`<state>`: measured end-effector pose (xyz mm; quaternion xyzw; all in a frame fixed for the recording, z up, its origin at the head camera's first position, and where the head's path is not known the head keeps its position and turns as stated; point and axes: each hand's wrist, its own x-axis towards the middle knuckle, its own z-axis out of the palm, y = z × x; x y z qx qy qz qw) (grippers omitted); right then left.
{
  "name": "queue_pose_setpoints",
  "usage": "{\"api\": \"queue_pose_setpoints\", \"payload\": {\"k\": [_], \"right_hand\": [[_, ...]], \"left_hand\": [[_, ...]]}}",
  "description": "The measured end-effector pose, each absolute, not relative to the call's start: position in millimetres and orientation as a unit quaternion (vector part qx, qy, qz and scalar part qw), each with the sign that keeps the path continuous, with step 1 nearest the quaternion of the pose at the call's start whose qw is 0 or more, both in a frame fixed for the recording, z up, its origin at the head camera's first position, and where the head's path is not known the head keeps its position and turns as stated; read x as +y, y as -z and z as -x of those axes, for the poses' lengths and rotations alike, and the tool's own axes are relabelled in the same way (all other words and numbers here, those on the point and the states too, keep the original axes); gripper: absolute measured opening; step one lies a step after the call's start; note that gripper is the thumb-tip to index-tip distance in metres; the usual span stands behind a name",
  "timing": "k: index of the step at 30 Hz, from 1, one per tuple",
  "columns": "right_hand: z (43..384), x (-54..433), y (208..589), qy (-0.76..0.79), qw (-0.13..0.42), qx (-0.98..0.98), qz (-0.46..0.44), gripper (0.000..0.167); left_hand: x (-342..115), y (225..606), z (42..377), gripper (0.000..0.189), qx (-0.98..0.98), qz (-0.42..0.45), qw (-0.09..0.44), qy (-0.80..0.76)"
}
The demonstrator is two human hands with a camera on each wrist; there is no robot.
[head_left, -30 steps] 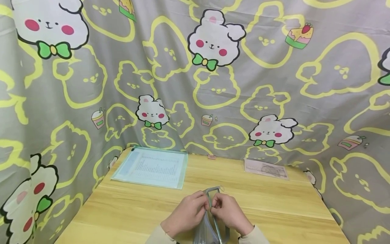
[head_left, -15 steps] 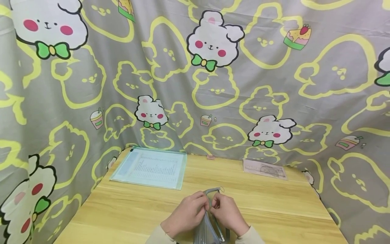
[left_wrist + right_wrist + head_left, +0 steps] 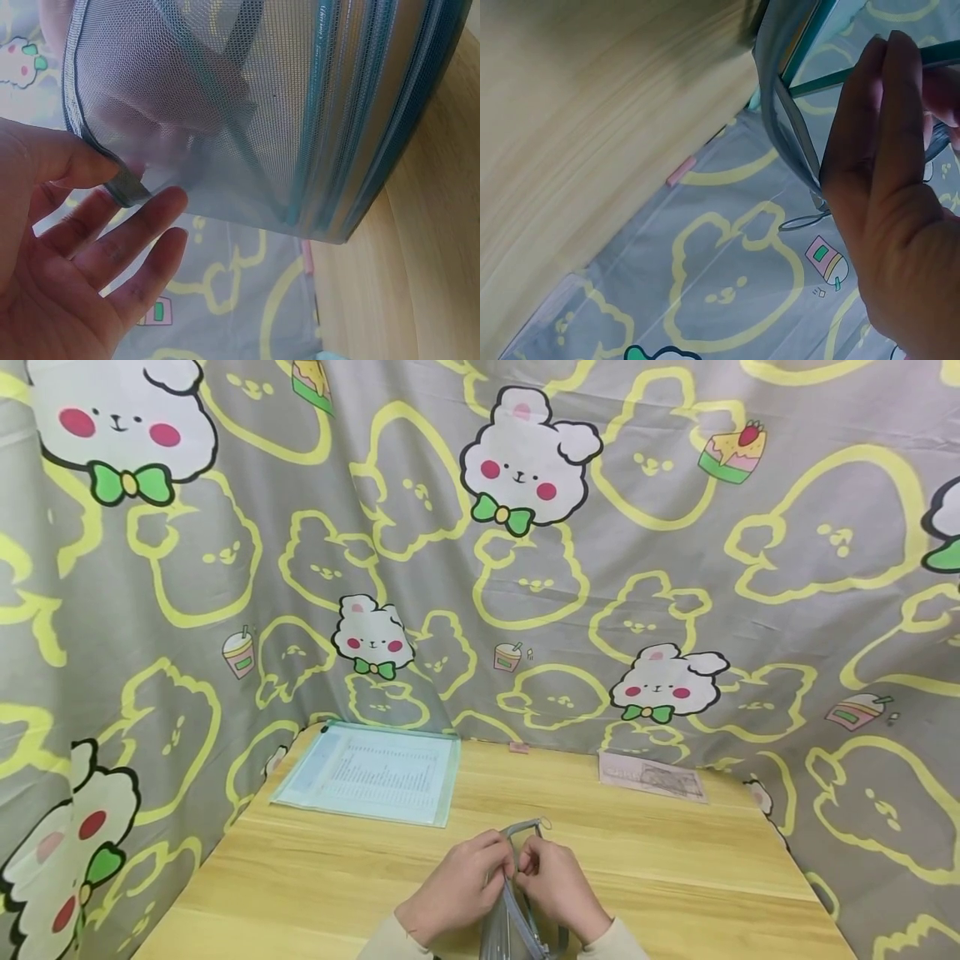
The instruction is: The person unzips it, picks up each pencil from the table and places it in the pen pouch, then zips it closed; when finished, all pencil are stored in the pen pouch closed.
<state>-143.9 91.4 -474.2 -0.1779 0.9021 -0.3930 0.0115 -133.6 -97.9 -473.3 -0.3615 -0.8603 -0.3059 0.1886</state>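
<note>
A grey-edged mesh pouch (image 3: 513, 931) stands between my two hands at the table's near side, its mouth spread apart. In the left wrist view, its mesh wall (image 3: 262, 97) shows several teal and tan strips or sticks, one with white lettering. My left hand (image 3: 468, 877) pinches the pouch's grey edging (image 3: 129, 184) between thumb and fingers. Inside the mouth, my right hand (image 3: 558, 881) pinches a thin teal stick (image 3: 821, 84), whose kind I cannot tell. The right fingertips are partly hidden in both views. A thin loop (image 3: 804, 222) hangs at the pouch's corner.
A light-blue document folder (image 3: 375, 772) with a printed sheet lies at the back left of the wooden table (image 3: 300, 877). At the back right is a pinkish printed slip (image 3: 651, 776). A small pink piece (image 3: 519, 747) touches the patterned curtain (image 3: 450, 568) behind.
The teal stick in the pouch's mouth shows less in the head view than a second ago. Both hands keep nearly the same place and grip.
</note>
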Motion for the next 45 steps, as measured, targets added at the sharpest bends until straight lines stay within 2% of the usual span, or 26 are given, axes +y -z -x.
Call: {"api": "queue_pose_setpoints", "payload": {"k": [7,14,17,21,25,31,40,42,45], "right_hand": [[143.4,93.9,475.8,0.383,-0.010,0.909,0.167,0.023],[152.7,114.4,465.3,0.388,-0.076,0.914,0.089,0.018],[158.3,128.1,462.3,0.366,-0.087,0.924,0.067,0.019],[161.2,138.8,456.6,0.360,-0.062,0.928,0.064,0.017],[163.0,140.5,453.3,0.374,-0.063,0.923,0.066,0.013],[169.8,143.5,463.0,0.394,-0.030,0.916,0.070,0.008],[183.3,152.6,481.4,0.444,0.039,0.881,0.159,0.049],[183.4,154.6,481.2,0.461,0.050,0.867,0.181,0.052],[181.2,157.4,479.5,0.494,0.067,0.842,0.208,0.047]], "left_hand": [[-98.3,473.5,132.5,0.021,-0.861,0.359,0.183,0.310],[-98.0,471.5,131.4,0.021,-0.861,0.356,0.180,0.316],[-97.8,472.1,131.4,0.022,-0.859,0.358,0.181,0.318],[-98.4,472.2,132.4,0.023,-0.857,0.360,0.181,0.321],[-98.7,470.6,133.6,0.023,-0.857,0.361,0.182,0.320],[-98.0,471.0,132.4,0.021,-0.855,0.363,0.169,0.330],[-97.2,469.8,131.1,0.023,-0.820,0.382,0.146,0.400],[-96.6,468.7,131.0,0.023,-0.811,0.383,0.127,0.424],[-96.1,466.0,130.3,0.023,-0.797,0.379,0.089,0.462]]}}
